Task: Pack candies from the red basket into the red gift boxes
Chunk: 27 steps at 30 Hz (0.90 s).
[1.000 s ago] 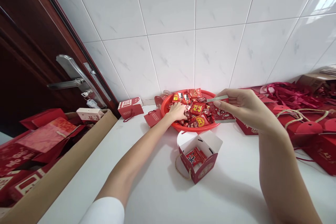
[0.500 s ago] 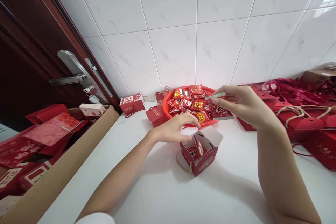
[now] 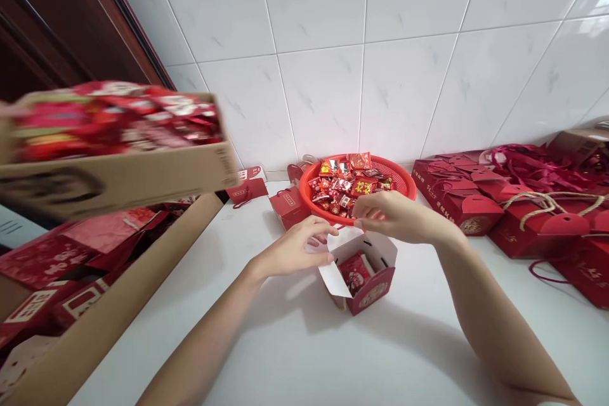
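A small red gift box [image 3: 373, 295] stands with its top unfolded and its pale inner flaps spread. Inside lies a red candy packet [image 3: 354, 273] with white print. My left hand [image 3: 299, 246] is at the box's left side, fingers apart, its thumb by the left flap. Above the box's back edge hovers my right hand [image 3: 399, 216], fingers loosely curled and apart, with nothing visible in them. Just behind both hands is a red plastic basket [image 3: 404, 185] of small wrapped sweets [image 3: 340, 187].
At left, a blurred cardboard carton [image 3: 181, 168] full of red packets hangs over a larger carton [image 3: 143, 279] of red boxes. Small red boxes [image 3: 290, 206] stand by the basket. Several closed red boxes [image 3: 457, 193] and dark-red ribbons [image 3: 533, 168] sit at right against the tiled wall.
The packet from my right hand now lies in the box, and that hand has moved left, empty. The box's left flap has swung outward. A carton of packets has come in at left.
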{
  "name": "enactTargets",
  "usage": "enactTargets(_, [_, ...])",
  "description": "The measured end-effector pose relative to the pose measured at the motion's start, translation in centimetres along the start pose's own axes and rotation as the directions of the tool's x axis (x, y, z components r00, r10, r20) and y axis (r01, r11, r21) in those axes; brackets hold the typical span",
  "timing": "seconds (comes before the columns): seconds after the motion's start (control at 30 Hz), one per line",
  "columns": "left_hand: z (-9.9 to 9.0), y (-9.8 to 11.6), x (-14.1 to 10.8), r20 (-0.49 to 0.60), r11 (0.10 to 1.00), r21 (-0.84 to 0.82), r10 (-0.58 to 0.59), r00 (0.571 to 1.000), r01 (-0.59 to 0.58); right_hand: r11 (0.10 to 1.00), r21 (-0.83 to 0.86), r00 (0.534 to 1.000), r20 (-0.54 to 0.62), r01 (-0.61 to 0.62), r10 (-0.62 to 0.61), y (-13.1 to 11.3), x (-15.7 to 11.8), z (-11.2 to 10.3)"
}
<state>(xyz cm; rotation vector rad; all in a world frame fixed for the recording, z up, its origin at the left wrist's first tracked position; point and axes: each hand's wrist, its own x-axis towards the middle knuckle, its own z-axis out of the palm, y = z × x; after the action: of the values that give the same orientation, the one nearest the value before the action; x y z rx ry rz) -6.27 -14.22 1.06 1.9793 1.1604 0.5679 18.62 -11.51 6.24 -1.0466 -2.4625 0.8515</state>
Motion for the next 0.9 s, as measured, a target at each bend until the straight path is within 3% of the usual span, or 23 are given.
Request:
enactTargets(0.1, [0.3,-0.1,-0.1,0.008,0.997,-0.071,-0.008,1.0,0.009,0.999,-0.028,0.997,-0.073,-0.038,0.036,0.1,-1.1,-0.8])
enactTargets(0.2, [0.6,0.0,-0.5,0.03,0.996,-0.086,-0.011,0.999,0.013,0.972,-0.148,0.982,-0.065,-0.185,0.177,0.4,-2.7,-1.1])
enactTargets(0.3, [0.9,0.2,-1.0,0.051,0.995,-0.095,-0.009,0.999,0.014,0.896,-0.316,0.945,-0.015,-0.313,0.325,0.6,-4.1,-0.7])
enactTargets(0.4, [1.2,0.5,-1.3,0.076,0.992,-0.127,0.007,0.997,0.003,0.871,-0.356,0.918,0.074,-0.34,0.389,0.4,-4.9,-0.2])
enactTargets(0.5, [1.3,0.9,-1.1,0.09,0.989,-0.15,0.028,0.995,-0.015,0.875,-0.331,0.913,0.08,-0.354,0.4,0.2,-4.9,0.1])
enactTargets(0.73, [1.1,1.1,-0.5,0.026,0.994,-0.101,0.046,0.999,-0.043,0.913,-0.312,0.958,0.034,-0.262,0.286,1.2,-4.6,0.3])
enactTargets(0.83, [0.9,1.1,-0.6,0.073,0.995,-0.07,0.078,0.994,-0.073,0.894,-0.307,0.94,-0.003,-0.326,0.342,1.2,-4.7,0.1])
enactTargets(0.9, [0.7,1.1,-0.6,0.119,0.994,-0.059,0.095,0.988,-0.088,0.92,-0.253,0.951,0.0,-0.3,0.31,1.0,-4.8,0.1])
